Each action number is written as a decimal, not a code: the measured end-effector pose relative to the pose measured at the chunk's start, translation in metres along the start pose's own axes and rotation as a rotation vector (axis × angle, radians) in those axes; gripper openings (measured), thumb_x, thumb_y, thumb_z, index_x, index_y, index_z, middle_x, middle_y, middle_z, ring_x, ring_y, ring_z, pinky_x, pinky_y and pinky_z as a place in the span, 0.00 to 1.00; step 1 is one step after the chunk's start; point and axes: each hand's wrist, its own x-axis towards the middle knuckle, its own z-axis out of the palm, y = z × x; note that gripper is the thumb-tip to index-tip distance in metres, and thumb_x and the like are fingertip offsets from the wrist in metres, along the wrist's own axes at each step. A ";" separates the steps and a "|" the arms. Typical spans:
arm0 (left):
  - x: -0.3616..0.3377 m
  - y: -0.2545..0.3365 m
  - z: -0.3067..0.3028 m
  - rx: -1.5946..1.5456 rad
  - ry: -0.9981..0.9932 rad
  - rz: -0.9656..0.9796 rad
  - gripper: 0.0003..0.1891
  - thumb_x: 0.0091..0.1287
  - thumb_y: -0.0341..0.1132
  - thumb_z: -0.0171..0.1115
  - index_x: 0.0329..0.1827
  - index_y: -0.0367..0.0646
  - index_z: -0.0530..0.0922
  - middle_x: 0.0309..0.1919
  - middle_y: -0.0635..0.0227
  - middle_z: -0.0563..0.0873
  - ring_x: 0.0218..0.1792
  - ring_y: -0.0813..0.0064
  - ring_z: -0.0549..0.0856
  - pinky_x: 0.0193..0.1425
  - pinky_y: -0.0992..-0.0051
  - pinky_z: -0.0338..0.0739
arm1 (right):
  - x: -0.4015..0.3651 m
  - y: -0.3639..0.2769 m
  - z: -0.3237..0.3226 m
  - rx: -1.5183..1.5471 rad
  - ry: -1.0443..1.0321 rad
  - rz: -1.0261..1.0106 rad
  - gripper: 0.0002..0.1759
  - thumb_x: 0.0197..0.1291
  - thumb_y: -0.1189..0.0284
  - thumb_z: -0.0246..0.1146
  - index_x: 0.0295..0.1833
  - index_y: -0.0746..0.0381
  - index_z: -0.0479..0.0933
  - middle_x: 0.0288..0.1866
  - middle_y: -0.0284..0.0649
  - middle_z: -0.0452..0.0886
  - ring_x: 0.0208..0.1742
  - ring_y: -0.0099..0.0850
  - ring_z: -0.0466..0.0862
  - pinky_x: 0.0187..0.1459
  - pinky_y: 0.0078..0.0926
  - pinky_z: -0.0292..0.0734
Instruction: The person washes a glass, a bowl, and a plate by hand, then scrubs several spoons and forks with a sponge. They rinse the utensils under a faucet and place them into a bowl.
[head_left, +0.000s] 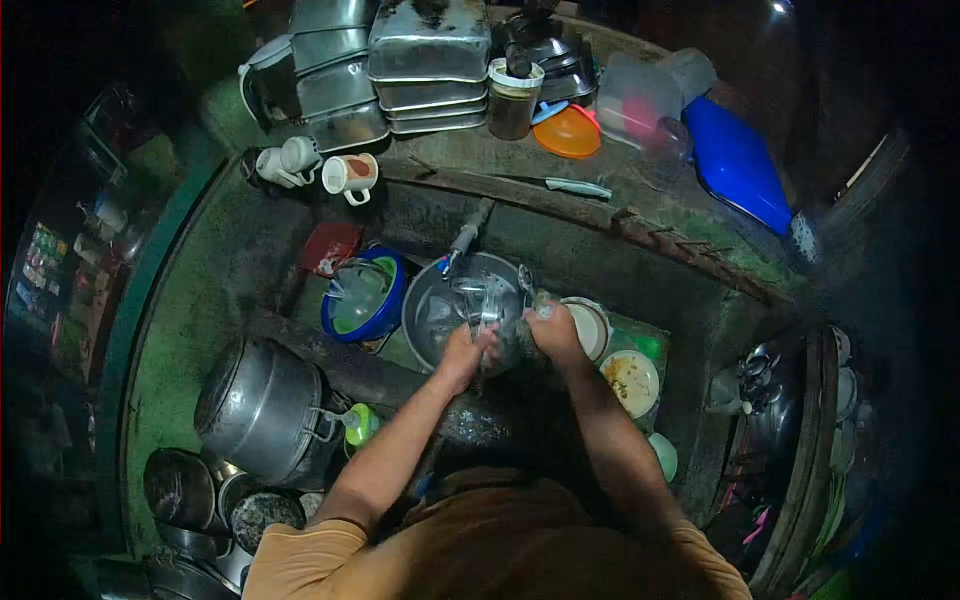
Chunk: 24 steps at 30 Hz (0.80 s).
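My left hand [468, 356] is closed around what looks like a clear glass [484, 300], over a round metal basin [414, 318] of water. Close to the basin's right rim, my right hand [553, 328] has its fingers curled round a metal spoon [525, 280], whose bowl points up and away from me. Just beyond the basin, a tap [464, 240] reaches over its far rim. Beside my right hand stands a pale bowl [587, 330]. Nearer to me lies a plate [630, 383] with food remains on it.
Left of the basin sits a blue tub [395, 300] with dishes inside. A large pot [262, 410] and a green bottle [361, 425] stand at the near left. On the ledge are stacked metal pans [430, 60], a mug [350, 177], a knife [570, 187] and a blue lid [738, 165].
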 end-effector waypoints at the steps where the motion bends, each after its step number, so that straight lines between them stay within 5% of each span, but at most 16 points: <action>1: -0.004 0.002 0.005 0.100 0.012 0.009 0.12 0.73 0.35 0.51 0.53 0.38 0.74 0.31 0.73 0.80 0.26 0.80 0.79 0.28 0.77 0.74 | 0.019 0.036 0.024 0.212 0.022 -0.101 0.21 0.56 0.66 0.66 0.52 0.68 0.77 0.40 0.45 0.84 0.41 0.35 0.83 0.46 0.31 0.76; 4: 0.001 -0.016 0.010 0.272 0.005 0.041 0.09 0.71 0.34 0.53 0.42 0.36 0.76 0.28 0.68 0.82 0.30 0.75 0.83 0.32 0.73 0.77 | -0.015 0.009 0.029 0.257 0.198 -0.147 0.20 0.56 0.70 0.65 0.53 0.67 0.77 0.39 0.43 0.84 0.40 0.30 0.82 0.44 0.28 0.75; 6: 0.007 -0.033 0.010 1.055 0.094 0.648 0.09 0.70 0.32 0.52 0.34 0.36 0.76 0.28 0.56 0.83 0.26 0.69 0.85 0.27 0.69 0.77 | -0.013 0.025 0.043 0.272 0.193 -0.118 0.19 0.56 0.69 0.65 0.52 0.67 0.77 0.40 0.44 0.84 0.40 0.31 0.82 0.45 0.29 0.75; 8: -0.009 -0.021 0.026 1.082 0.082 0.691 0.10 0.72 0.34 0.49 0.39 0.35 0.73 0.29 0.49 0.83 0.24 0.65 0.85 0.29 0.67 0.78 | -0.013 0.030 0.043 0.181 0.346 -0.113 0.17 0.57 0.69 0.65 0.49 0.67 0.78 0.38 0.42 0.84 0.39 0.29 0.82 0.44 0.29 0.75; 10: -0.034 0.010 0.053 0.674 -0.056 0.024 0.11 0.73 0.35 0.47 0.45 0.34 0.68 0.28 0.52 0.83 0.26 0.67 0.85 0.32 0.67 0.79 | -0.022 0.020 0.028 0.160 0.452 -0.072 0.12 0.59 0.70 0.63 0.45 0.66 0.79 0.36 0.38 0.83 0.37 0.27 0.81 0.42 0.29 0.75; 11: -0.038 0.010 0.059 0.616 -0.089 -0.019 0.12 0.73 0.36 0.46 0.47 0.34 0.65 0.27 0.54 0.83 0.28 0.68 0.86 0.34 0.68 0.79 | -0.025 0.018 0.015 0.368 0.276 0.019 0.10 0.60 0.71 0.62 0.43 0.66 0.79 0.36 0.37 0.83 0.36 0.26 0.80 0.40 0.29 0.74; 12: -0.039 0.006 0.063 0.617 -0.093 -0.019 0.12 0.73 0.36 0.46 0.47 0.34 0.65 0.27 0.54 0.83 0.28 0.68 0.86 0.34 0.68 0.79 | -0.030 0.013 0.002 0.573 0.096 0.110 0.09 0.61 0.71 0.62 0.42 0.66 0.79 0.35 0.35 0.82 0.35 0.25 0.80 0.39 0.28 0.74; 16: -0.041 -0.017 0.067 0.836 -0.061 0.344 0.15 0.74 0.41 0.47 0.45 0.33 0.66 0.35 0.47 0.82 0.34 0.54 0.85 0.38 0.64 0.77 | -0.034 0.036 -0.025 0.798 -0.041 0.075 0.13 0.62 0.71 0.63 0.44 0.71 0.77 0.36 0.42 0.81 0.34 0.29 0.80 0.36 0.31 0.75; 20: -0.039 -0.038 0.070 0.902 -0.030 0.393 0.18 0.74 0.46 0.49 0.46 0.36 0.71 0.28 0.58 0.80 0.36 0.67 0.81 0.41 0.69 0.72 | -0.042 0.050 -0.047 1.072 -0.097 0.263 0.11 0.62 0.72 0.63 0.45 0.69 0.76 0.39 0.42 0.81 0.35 0.30 0.80 0.36 0.31 0.75; 22: -0.037 -0.031 0.079 0.454 -0.154 0.040 0.16 0.73 0.45 0.52 0.43 0.39 0.73 0.25 0.68 0.78 0.29 0.77 0.76 0.35 0.74 0.70 | -0.045 0.055 -0.052 1.061 -0.088 0.243 0.11 0.61 0.72 0.63 0.44 0.69 0.77 0.38 0.41 0.81 0.36 0.31 0.81 0.36 0.32 0.76; 24: -0.037 -0.032 0.089 0.292 -0.185 0.064 0.12 0.73 0.43 0.52 0.39 0.42 0.74 0.23 0.76 0.73 0.25 0.84 0.71 0.29 0.79 0.66 | -0.049 0.065 -0.053 0.917 -0.128 0.123 0.09 0.62 0.73 0.61 0.45 0.67 0.77 0.35 0.38 0.82 0.31 0.30 0.82 0.27 0.28 0.79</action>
